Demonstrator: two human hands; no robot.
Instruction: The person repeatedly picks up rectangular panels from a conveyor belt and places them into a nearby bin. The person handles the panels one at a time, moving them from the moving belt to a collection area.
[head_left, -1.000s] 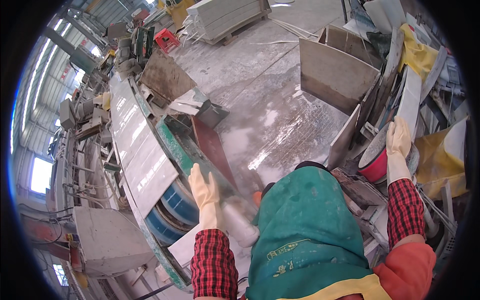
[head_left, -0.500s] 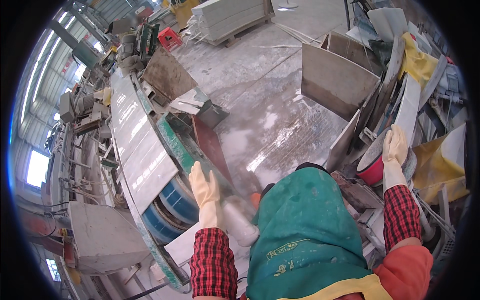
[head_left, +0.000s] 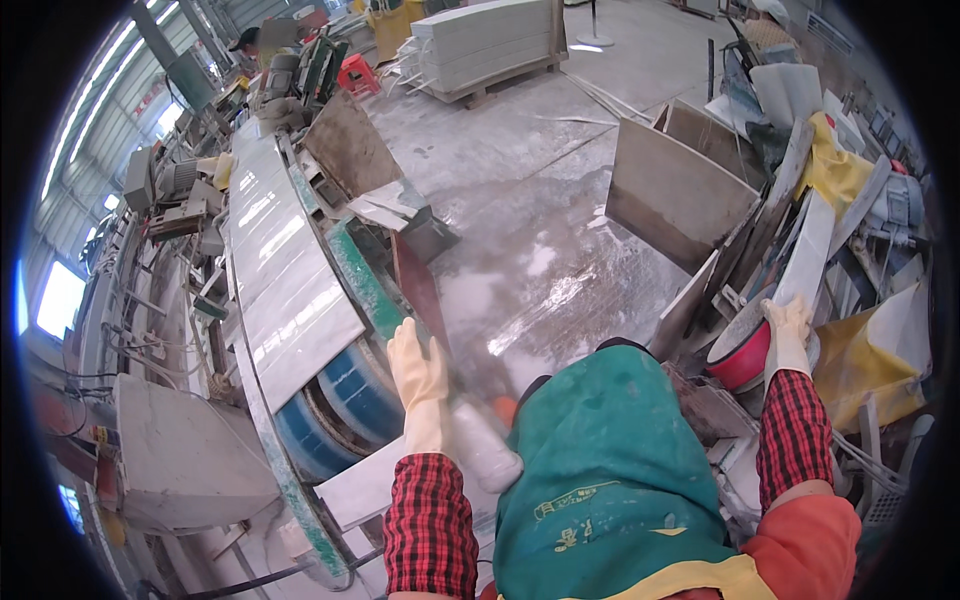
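My left hand [head_left: 420, 385], in a cream rubber glove, is held up with its fingers stretched and slightly apart, nothing in it. Right beside it are the green-edged frame [head_left: 362, 285] of a conveyor and its blue rollers [head_left: 350, 395]. Glossy pale slabs [head_left: 285, 270] lie along this conveyor. On the other side, my right hand [head_left: 790, 325], gloved alike, is at the edge of a round red tub [head_left: 742, 368] with a grey top. Its fingers are spread and a little bent; whether they touch the rim I cannot tell. A long pale strip [head_left: 806, 250] leans just beyond them.
Brown boards [head_left: 675, 195] stand upright at the right, near a yellow cloth [head_left: 832, 155] and scrap pieces. Stacked pale slabs [head_left: 480, 50] sit on a pallet far ahead, beside a red stool [head_left: 357, 75]. The concrete floor [head_left: 540, 270] looks wet. Another person [head_left: 772, 30] is at the far right.
My right hand has come down from its raised, upright pose to the red tub's edge, its fingers now more bent. The left hand keeps its pose. The whole view has shifted slightly.
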